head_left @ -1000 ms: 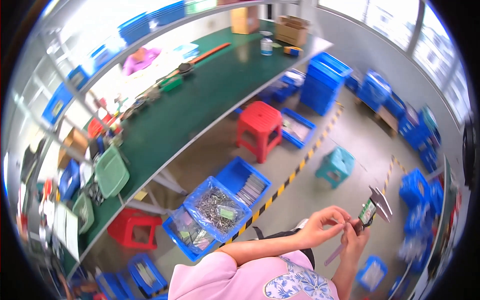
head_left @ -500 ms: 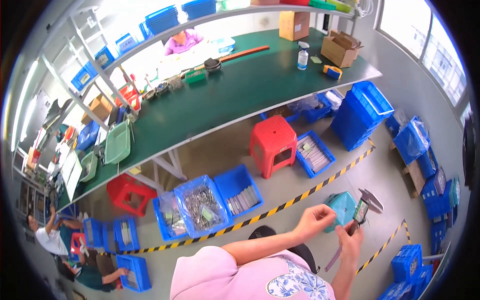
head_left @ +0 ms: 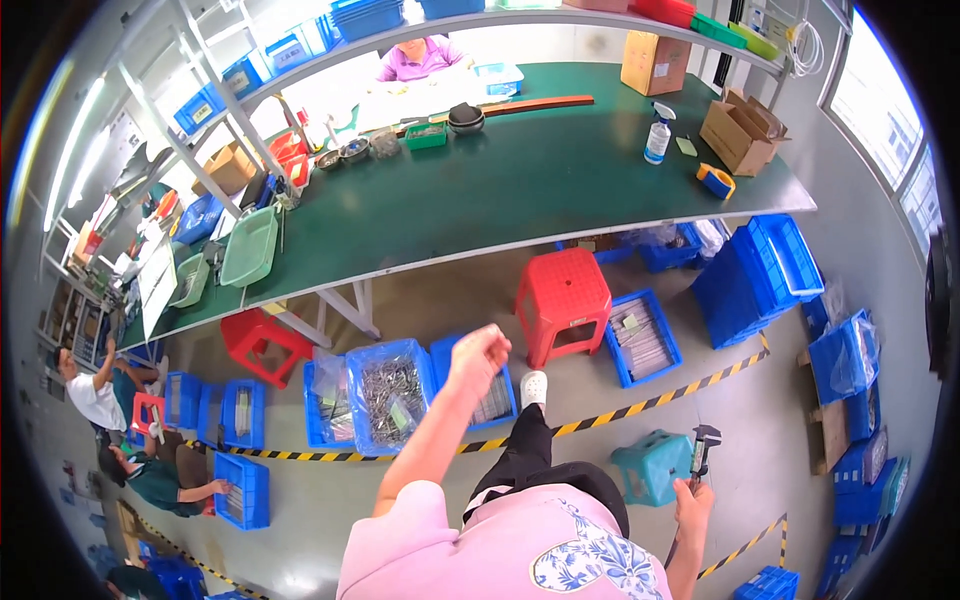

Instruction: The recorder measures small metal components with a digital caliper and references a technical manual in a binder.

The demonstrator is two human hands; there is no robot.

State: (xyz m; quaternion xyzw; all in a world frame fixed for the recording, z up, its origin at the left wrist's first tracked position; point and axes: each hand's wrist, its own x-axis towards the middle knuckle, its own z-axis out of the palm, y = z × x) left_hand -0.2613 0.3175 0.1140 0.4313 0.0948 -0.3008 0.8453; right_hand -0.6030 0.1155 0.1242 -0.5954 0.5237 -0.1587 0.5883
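Note:
My right hand (head_left: 691,508) is wrapped round a caliper (head_left: 704,450), whose jaws point up and away from me. Just left of it, on the floor, stands a teal stool (head_left: 645,470). My left hand (head_left: 483,352) is raised out in front with its fingers curled together. Whatever they may hold is hidden or too small to make out. Below that hand in the picture, my forearm partly covers a blue crate (head_left: 497,405) of flat grey pieces. Beside this is a blue crate lined with clear plastic (head_left: 362,432), full of loose metal parts.
A long green workbench (head_left: 400,220) runs across ahead, with a red stool (head_left: 565,290) before it. Stacked blue crates (head_left: 740,270) stand right of the stool. Yellow-black tape (head_left: 640,405) crosses the floor. Co-workers sit at far left (head_left: 150,485) and behind the bench (head_left: 420,62).
My left hand has moved away from the caliper, up and to the left. The right hand keeps the caliper, now lower. My view has shifted, and my shoe shows past the tape.

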